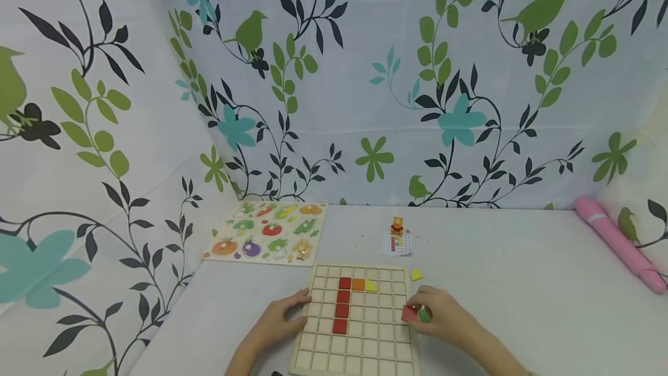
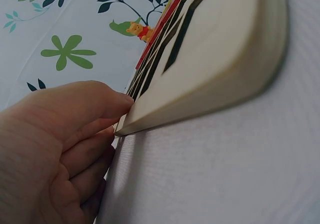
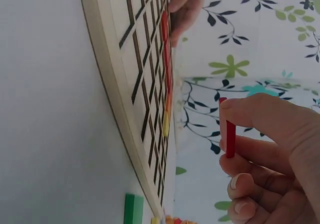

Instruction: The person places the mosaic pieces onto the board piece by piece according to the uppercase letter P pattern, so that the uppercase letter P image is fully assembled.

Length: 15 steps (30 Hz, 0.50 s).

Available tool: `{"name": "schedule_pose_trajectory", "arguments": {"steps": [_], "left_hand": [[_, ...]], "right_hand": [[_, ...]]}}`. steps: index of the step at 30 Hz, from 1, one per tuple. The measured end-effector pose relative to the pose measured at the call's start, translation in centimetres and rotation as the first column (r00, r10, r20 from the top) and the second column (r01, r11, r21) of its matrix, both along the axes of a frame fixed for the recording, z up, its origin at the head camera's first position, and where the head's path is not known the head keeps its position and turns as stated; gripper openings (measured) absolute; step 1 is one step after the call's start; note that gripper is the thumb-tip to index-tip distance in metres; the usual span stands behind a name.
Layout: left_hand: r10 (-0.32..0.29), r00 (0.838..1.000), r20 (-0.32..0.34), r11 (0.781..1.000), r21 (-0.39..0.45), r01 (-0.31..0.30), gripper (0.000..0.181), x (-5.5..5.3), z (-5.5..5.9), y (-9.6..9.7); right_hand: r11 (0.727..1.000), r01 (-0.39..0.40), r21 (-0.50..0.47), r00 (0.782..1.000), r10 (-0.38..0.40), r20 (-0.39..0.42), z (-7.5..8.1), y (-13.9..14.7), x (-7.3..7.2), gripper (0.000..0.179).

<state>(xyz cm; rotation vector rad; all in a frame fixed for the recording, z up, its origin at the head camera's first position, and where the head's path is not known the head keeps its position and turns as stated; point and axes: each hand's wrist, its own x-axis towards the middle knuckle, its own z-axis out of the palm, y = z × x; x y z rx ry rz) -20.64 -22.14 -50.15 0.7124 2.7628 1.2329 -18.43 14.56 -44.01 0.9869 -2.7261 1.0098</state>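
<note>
A wooden grid board (image 1: 367,347) lies on the white table. Several red square tiles (image 1: 341,310) form a column in its cells, with an orange tile (image 1: 358,284) and a yellow piece (image 1: 370,286) beside the top one. My left hand (image 1: 279,318) rests on the board's left edge, thumb and fingertips touching it. Over the right edge, my right hand (image 1: 440,315) pinches a red square tile (image 3: 230,134) between thumb and fingers, tilted upright in the right wrist view. Partly hidden by that hand, a green block (image 3: 133,209) lies on the table beside the board.
A yellow triangle (image 1: 416,274) lies near the board's upper right corner. Behind it are a small bear figurine (image 1: 397,226) and a paper with a coloured grid pattern (image 1: 396,246). A vegetable puzzle board (image 1: 266,234) sits back left; a pink tube-shaped object (image 1: 621,245) lies far right.
</note>
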Motion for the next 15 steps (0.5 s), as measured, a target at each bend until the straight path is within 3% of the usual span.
{"name": "schedule_pose_trajectory", "arguments": {"steps": [9,11,15], "left_hand": [[-0.005,1.000,0.006,1.000,0.022,0.005,0.039,0.1,0.4,0.0],[-0.010,1.000,0.011,1.000,0.028,0.009,0.038,0.6,1.4,0.4],[-0.010,1.000,0.001,1.000,0.022,0.010,0.038,0.6,1.4,0.4]], "right_hand": [[0.990,-0.132,-0.052,0.983,0.124,-0.133,-0.2,-3.5,-0.3,0.013],[0.988,-0.142,-0.054,0.980,0.132,-0.146,0.0,-4.2,-0.3,0.013],[0.989,-0.146,-0.038,0.983,0.141,-0.114,0.2,-5.4,-0.5,0.013]]}}
